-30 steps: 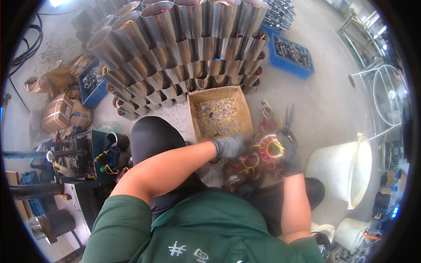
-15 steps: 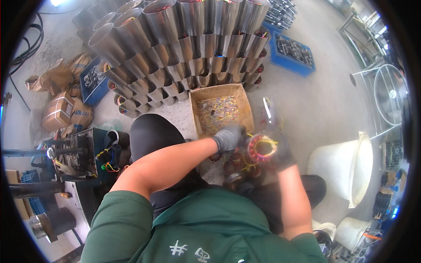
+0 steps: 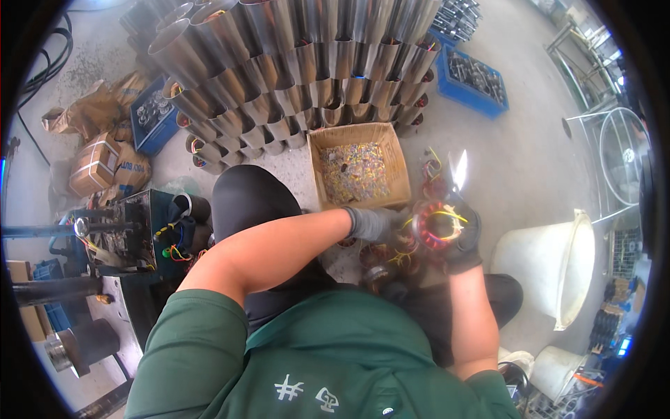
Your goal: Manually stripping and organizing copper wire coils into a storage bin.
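The wound coil ring (image 3: pixel 438 227) sits up off the floor at centre-right of the view, cupped in the gloved right hand (image 3: pixel 462 241), fingers curled around its rim at about four o'clock. The gloved left hand (image 3: pixel 373 223) comes in from nine o'clock, fingertips pinching at the yellow wires on the ring's edge. The ring's open bore faces up toward the camera, so its axis runs roughly vertical, tilted slightly. Risk here, I'd say: a hard tug on those thin leads could snap one or pull the ring out of that one-handed grip onto the other coils (image 3: pixel 391 258) below. At eleven o'clock lies the cardboard box (image 3: pixel 328 140) of coloured bits; beyond it, stacked metal tubes (image 3: pixel 293 63).
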`<act>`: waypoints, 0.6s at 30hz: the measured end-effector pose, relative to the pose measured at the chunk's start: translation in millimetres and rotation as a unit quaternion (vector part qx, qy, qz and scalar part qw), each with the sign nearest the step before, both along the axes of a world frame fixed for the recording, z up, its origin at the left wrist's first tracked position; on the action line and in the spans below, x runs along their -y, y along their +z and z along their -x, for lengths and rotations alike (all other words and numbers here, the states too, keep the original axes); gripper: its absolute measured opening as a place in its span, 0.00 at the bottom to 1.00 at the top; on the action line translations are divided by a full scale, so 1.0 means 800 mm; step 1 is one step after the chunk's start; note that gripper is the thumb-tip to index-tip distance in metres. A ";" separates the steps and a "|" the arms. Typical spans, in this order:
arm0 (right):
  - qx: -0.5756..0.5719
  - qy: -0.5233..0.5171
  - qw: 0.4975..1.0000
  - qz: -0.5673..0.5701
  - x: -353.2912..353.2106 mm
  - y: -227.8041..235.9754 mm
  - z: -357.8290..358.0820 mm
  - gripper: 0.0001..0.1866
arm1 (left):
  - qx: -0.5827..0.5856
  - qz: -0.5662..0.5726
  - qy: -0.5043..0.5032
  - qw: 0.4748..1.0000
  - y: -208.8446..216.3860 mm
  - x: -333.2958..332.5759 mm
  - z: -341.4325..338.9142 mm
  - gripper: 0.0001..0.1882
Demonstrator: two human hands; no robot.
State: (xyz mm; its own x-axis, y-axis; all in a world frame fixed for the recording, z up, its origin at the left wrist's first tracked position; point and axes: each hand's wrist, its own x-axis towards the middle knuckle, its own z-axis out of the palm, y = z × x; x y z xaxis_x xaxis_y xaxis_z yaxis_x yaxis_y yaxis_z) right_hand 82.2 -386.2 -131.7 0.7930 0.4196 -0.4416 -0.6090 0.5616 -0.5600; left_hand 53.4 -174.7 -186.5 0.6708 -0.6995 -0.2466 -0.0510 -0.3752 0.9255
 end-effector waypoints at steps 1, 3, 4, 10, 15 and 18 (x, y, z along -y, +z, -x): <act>-0.003 0.033 0.998 -0.050 0.003 0.007 0.001 0.15 | 0.012 -0.043 -0.014 0.999 0.002 0.003 0.000 0.32; 0.019 -0.002 0.998 -0.064 -0.002 0.022 0.012 0.16 | 0.223 -0.143 -0.088 0.960 0.003 0.003 0.005 0.38; 0.019 -0.008 0.998 -0.059 0.009 0.021 0.013 0.16 | 0.225 -0.137 -0.093 0.960 0.001 0.009 0.001 0.38; 0.038 0.040 0.995 -0.078 0.018 0.033 0.009 0.18 | 0.136 0.028 0.117 0.983 -0.182 0.025 -0.013 0.18; 0.180 0.157 0.954 0.181 0.026 0.028 0.022 0.17 | 0.200 -0.129 0.041 0.970 0.022 0.024 -0.025 0.21; 0.198 0.193 0.930 0.243 -0.023 0.029 0.040 0.18 | 0.250 -0.104 0.178 0.946 0.006 -0.020 -0.022 0.21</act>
